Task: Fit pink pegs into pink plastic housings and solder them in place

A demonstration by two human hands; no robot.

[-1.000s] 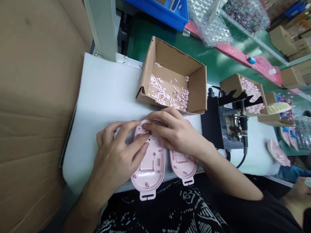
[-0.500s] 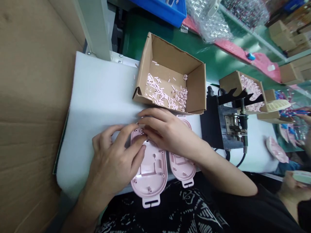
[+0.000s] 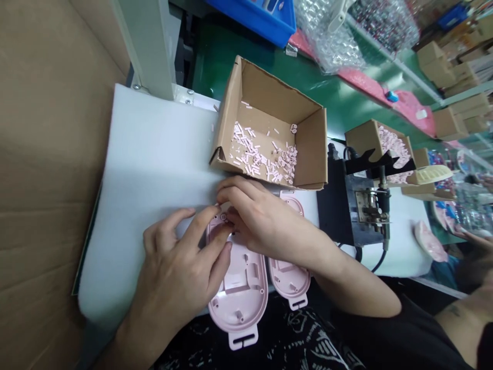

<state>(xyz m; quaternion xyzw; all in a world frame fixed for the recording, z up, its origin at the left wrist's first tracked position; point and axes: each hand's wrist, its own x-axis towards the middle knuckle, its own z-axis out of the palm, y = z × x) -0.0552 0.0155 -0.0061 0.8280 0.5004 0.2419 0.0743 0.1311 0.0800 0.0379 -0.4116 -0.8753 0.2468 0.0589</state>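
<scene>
A pink oval plastic shell [image 3: 237, 303] lies in front of me, inner side up, with posts, ribs and a slotted tab at its near end. My left hand [image 3: 179, 257] grips its far left end, index finger at the rim and thumb bent over the inside. Over the same end, my right hand [image 3: 265, 216] has its fingers curled and pressed together; whatever is between its fingertips is hidden. Both sets of fingertips nearly meet near a small round feature in the shell. A second pink shell [image 3: 290, 282] lies to the right, partly beneath my right forearm.
Beyond my hands stands an open cardboard box [image 3: 269, 79] with small pink plastic pieces [image 3: 250, 149]. A black device with metal fittings [image 3: 370, 205] is at right, before another box of pink parts [image 3: 395, 146]. White padding [image 3: 154, 154] covers the table. Another person's arm [image 3: 472, 313] is far right.
My right fingers have curled in slightly more at the shell's far end. My left hand stays almost in place. The view has shifted a little; the other person's hand at right has moved.
</scene>
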